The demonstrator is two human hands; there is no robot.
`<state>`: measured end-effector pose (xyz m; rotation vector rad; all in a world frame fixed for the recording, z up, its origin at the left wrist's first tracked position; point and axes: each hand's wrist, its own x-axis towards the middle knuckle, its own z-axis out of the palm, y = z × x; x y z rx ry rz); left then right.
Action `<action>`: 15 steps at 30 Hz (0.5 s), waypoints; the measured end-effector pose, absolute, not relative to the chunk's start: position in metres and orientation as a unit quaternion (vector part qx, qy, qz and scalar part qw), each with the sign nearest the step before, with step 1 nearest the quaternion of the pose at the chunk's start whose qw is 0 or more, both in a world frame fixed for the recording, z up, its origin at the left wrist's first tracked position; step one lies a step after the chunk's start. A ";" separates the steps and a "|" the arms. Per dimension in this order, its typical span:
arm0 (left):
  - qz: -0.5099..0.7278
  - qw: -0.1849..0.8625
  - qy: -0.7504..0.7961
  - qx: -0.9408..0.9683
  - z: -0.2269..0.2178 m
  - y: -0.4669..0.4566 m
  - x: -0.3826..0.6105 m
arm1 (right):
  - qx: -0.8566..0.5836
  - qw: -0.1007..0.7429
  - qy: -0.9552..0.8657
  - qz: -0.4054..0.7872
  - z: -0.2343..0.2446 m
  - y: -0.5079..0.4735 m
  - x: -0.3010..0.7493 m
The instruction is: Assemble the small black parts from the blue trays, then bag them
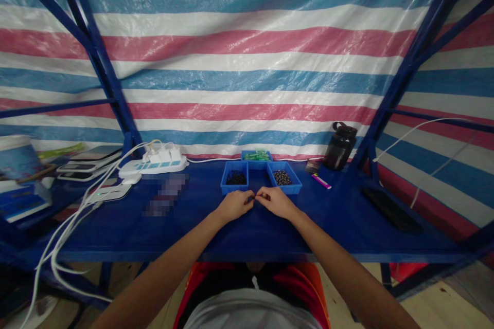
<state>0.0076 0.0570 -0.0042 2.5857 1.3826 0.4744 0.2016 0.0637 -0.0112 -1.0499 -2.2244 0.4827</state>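
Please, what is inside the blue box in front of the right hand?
Inside the blue box are many mixed dark and pale pieces, too tiny to identify. What lies under these pieces is covered and cannot be seen.

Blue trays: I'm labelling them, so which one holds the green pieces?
The rear tray, farthest from the hands. Its green contents set it apart: the left tray holds black pieces, the right tray dark-and-pale ones.
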 end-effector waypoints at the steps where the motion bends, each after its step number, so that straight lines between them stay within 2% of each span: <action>1: 0.157 0.088 0.461 0.869 -0.004 0.057 0.008 | -0.397 0.312 -0.844 0.181 -0.011 0.063 0.202; 9: 0.184 0.083 0.453 0.869 -0.006 0.057 0.006 | -0.408 0.309 -0.840 0.180 -0.010 0.065 0.205; 15: 0.234 0.085 0.403 0.881 -0.006 0.056 0.007 | -0.393 0.268 -0.852 0.218 -0.015 0.067 0.208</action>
